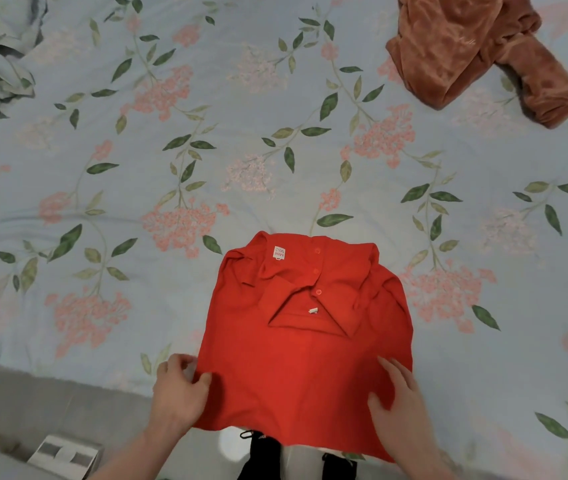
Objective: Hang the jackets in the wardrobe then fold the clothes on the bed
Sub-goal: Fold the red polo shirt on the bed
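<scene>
two hands work the red cotton polo shirt (305, 344) at the near edge of the floral bed sheet (206, 150): left hand (178, 393) pinches its left hem, right hand (400, 396) lies flat, fingers spread. folding is under way; next likely doubling hem toward collar.

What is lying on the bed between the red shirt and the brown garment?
Nothing: in the head view, only bare floral bedsheet stretches between the red shirt and the brown garment.
</scene>
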`<state>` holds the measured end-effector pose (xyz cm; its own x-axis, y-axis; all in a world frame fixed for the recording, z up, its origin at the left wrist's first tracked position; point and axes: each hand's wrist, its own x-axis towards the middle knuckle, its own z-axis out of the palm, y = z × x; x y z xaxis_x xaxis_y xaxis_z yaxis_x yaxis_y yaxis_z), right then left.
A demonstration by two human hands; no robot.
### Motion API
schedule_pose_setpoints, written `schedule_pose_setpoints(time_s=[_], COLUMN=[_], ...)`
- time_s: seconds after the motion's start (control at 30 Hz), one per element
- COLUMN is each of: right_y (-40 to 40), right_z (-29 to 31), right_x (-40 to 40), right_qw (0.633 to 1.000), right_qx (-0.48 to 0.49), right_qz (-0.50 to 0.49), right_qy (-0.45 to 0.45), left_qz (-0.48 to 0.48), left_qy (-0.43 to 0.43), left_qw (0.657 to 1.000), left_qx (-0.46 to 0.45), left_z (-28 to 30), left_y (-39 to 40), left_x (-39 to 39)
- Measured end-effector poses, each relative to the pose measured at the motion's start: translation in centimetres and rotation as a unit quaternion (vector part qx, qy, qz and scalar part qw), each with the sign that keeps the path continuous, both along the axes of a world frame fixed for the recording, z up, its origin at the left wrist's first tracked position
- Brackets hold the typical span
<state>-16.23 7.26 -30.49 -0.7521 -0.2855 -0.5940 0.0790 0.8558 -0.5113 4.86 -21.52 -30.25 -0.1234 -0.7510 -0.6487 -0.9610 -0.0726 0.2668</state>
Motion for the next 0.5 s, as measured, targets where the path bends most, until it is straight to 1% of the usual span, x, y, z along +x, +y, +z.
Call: schedule_pose_setpoints(time_s=[0.07, 0.13, 0.2, 0.33, 0.43, 0.5], right_y=[1.6, 3.1, 4.4, 5.6, 5.0, 4.5], right_z=[0.5, 1.1, 1.2, 0.6, 0.6, 0.4], right_x=[1.1, 1.9, 2.6, 3.1, 2.4, 1.9], right_qw=[0.996, 0.989, 0.983, 0.973, 0.964, 0.964], right_qx=[0.029, 0.069, 0.095, 0.087, 0.082, 0.090], right_qz=[-0.078, -0.120, -0.142, -0.180, -0.200, -0.200], right_qy=[-0.023, -0.046, -0.064, -0.114, -0.151, -0.151], left_qz=[0.030, 0.053, 0.074, 0.137, 0.137, 0.135], left_qy=[-0.019, -0.021, -0.008, 0.021, 0.016, 0.032], left_qw=[0.999, 0.996, 0.994, 0.984, 0.980, 0.979], left_qx=[0.038, 0.070, 0.079, 0.114, 0.142, 0.146], left_z=[-0.3, -0.3, 0.4, 0.0, -0.6, -0.6], left_y=[0.8, 1.9, 2.9, 3.5, 3.4, 3.5], left_x=[2.6, 4.0, 3.9, 3.3, 2.9, 2.6])
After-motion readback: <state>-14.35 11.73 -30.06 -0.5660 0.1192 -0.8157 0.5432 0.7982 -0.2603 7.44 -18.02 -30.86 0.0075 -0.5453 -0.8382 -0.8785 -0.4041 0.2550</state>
